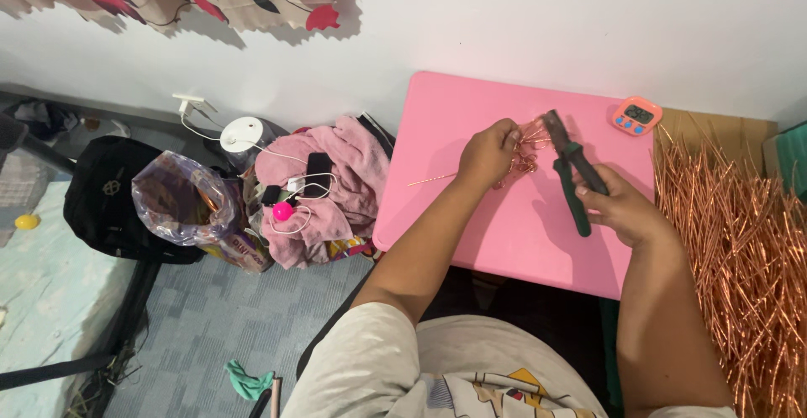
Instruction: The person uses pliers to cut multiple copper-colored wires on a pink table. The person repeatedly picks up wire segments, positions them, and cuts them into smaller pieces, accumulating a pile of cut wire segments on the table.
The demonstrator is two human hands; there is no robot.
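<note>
My left hand (489,154) pinches a small tangle of copper wire (528,145) over the pink table (471,115); one straight strand sticks out to the left of the wrist. My right hand (620,208) grips green-handled pliers (572,174) by the handles. The pliers' dark jaws point up toward the wire bundle and reach its right side. Both forearms come in from the bottom of the head view.
An orange digital timer (636,116) sits at the table's far right corner. A big heap of cut copper wire (740,241) lies to the right. Left of the table are pink cloth (336,174), a plastic bag (181,199) and a black bag (105,191).
</note>
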